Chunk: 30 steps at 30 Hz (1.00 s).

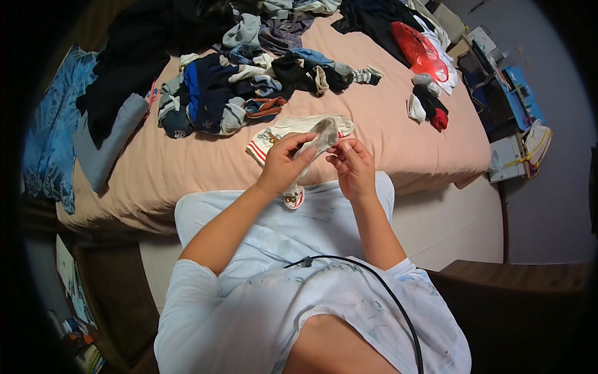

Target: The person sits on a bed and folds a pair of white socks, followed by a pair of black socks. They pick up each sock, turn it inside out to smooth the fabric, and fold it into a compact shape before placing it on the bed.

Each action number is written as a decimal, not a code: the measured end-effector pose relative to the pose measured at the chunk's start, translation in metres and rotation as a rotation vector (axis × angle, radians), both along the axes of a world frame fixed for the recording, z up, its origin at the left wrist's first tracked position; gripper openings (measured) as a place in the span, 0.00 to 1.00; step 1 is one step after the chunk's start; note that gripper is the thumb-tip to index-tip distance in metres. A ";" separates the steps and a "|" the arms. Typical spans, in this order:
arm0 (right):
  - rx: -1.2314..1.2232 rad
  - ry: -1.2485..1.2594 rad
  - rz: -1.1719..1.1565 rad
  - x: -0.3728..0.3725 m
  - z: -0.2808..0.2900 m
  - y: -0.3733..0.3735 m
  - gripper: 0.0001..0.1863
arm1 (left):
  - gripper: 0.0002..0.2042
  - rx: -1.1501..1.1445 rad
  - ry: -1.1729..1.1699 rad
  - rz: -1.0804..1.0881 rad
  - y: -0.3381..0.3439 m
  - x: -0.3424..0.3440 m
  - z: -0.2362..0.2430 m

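My left hand (281, 167) is closed around a white sock (324, 134) with a greyish, soiled-looking foot. Its striped cuff with a brown cartoon print hangs below the hand, over my lap. At the sock's other side, the fingertips of my right hand (357, 167) pinch its edge close to a small red patch. Just behind both hands, a similar white sock (298, 123) with red stripes and a brown figure lies flat on the bed, partly covered by my left hand and the held sock.
The peach bedsheet (212, 168) carries a heap of mixed socks and clothes (215, 93) beyond my hands. Grey folded cloth (115, 140) lies left. To the right are a small sock cluster (428, 103) and a red plastic bag (418, 50). A black cable (380, 280) crosses my shirt.
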State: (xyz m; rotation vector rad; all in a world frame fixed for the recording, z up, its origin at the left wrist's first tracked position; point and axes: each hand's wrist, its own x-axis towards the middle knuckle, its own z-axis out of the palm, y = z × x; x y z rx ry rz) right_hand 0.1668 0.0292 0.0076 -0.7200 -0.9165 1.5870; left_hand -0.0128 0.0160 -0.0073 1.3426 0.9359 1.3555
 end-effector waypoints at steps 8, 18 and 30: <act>-0.069 0.196 0.146 0.017 0.002 -0.031 0.06 | 0.13 -0.005 -0.077 0.253 -0.053 0.037 0.009; 0.136 0.015 0.173 0.029 0.016 -0.075 0.10 | 0.09 0.043 0.056 0.217 -0.092 0.057 0.035; 0.621 -0.609 -0.143 0.013 0.047 -0.089 0.08 | 0.10 -0.192 -0.361 0.078 -0.102 0.047 0.033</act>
